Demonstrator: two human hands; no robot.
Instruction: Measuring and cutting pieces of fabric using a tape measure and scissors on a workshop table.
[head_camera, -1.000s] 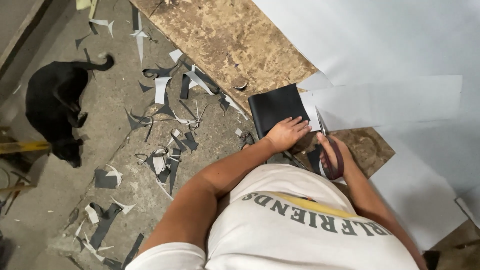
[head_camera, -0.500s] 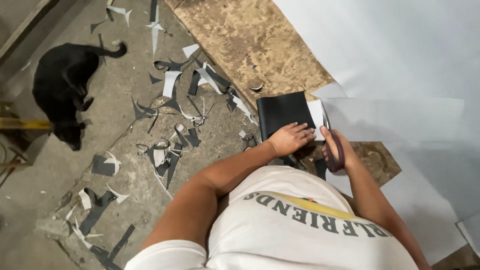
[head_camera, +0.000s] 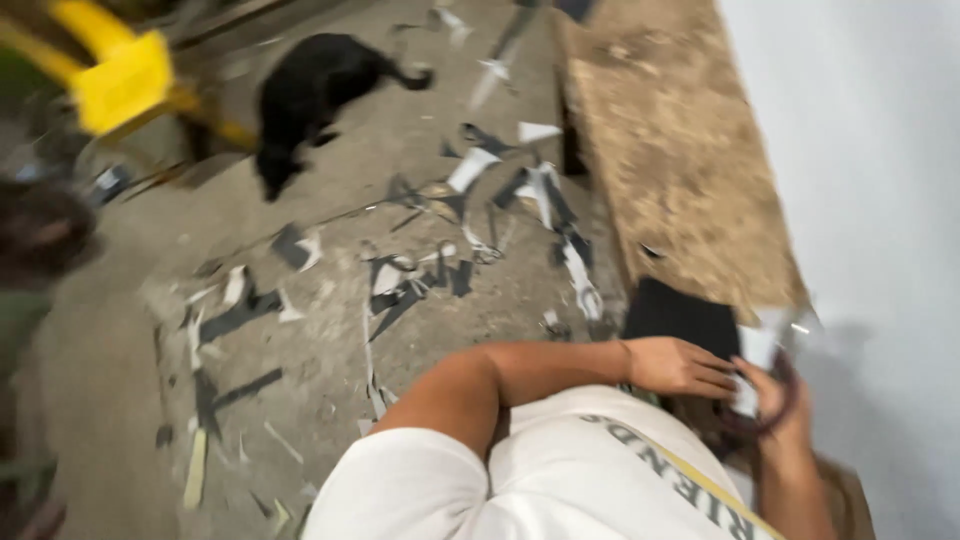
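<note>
The view is blurred by motion. My left hand (head_camera: 682, 366) lies flat, fingers stretched toward my right hand, at the near edge of a black sheet (head_camera: 680, 312). That sheet rests on the corner of a worn wooden board (head_camera: 680, 160). My right hand (head_camera: 785, 410) is just to its right, with fingers through the dark handles of scissors (head_camera: 762, 418) and a small white piece (head_camera: 757, 347) right above it. A large white sheet (head_camera: 870, 200) covers the board's right side.
Many black and white cut scraps (head_camera: 400, 280) litter the concrete floor to the left. A black dog (head_camera: 310, 90) stands at the back. A yellow object (head_camera: 120, 80) is at the far left, with a dark blurred shape (head_camera: 40, 230) below it.
The view has swung left and tilted, so the hands now sit at the lower right. My left hand stays on the black sheet, my right hand stays on the scissors.
</note>
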